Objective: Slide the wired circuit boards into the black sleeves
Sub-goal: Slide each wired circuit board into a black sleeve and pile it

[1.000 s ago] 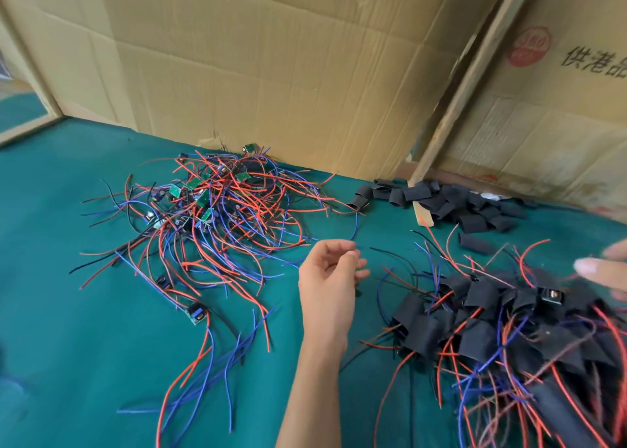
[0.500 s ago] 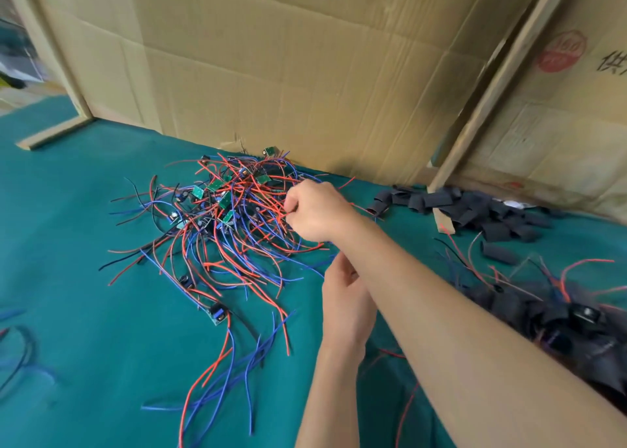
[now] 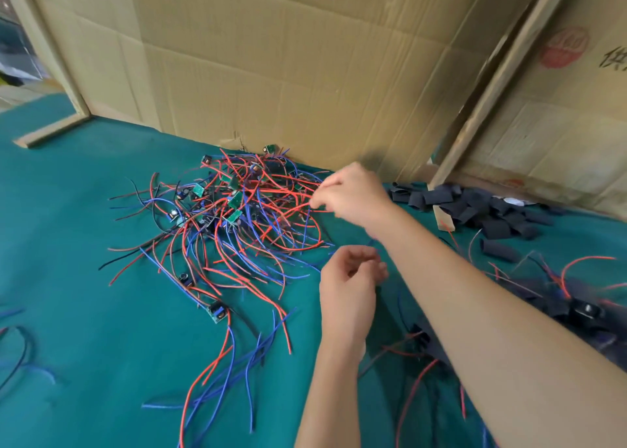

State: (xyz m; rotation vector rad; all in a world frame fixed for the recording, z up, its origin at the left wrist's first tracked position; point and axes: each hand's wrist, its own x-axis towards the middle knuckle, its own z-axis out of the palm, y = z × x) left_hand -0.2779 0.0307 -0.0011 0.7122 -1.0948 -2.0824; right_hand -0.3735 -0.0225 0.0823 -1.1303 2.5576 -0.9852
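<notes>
From the head view, the right hand (image 3: 353,194) pinches red wires at the edge of the tangled circuit boards (image 3: 234,206) on the worktop (image 3: 84,328); pulling could drag the whole knot along. The left hand (image 3: 349,284), loosely curled and apparently holding nothing, sits slightly lower than half a second ago, while the black sleeves (image 3: 475,206) lie untouched beyond

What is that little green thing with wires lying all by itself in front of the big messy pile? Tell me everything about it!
It is a small green circuit board carrying a dark blue-and-black part on top. It lies flat on the teal cloth, at the near edge of the tangled wire pile. Red and blue wires trail from it toward the camera. No hand touches it.
</notes>
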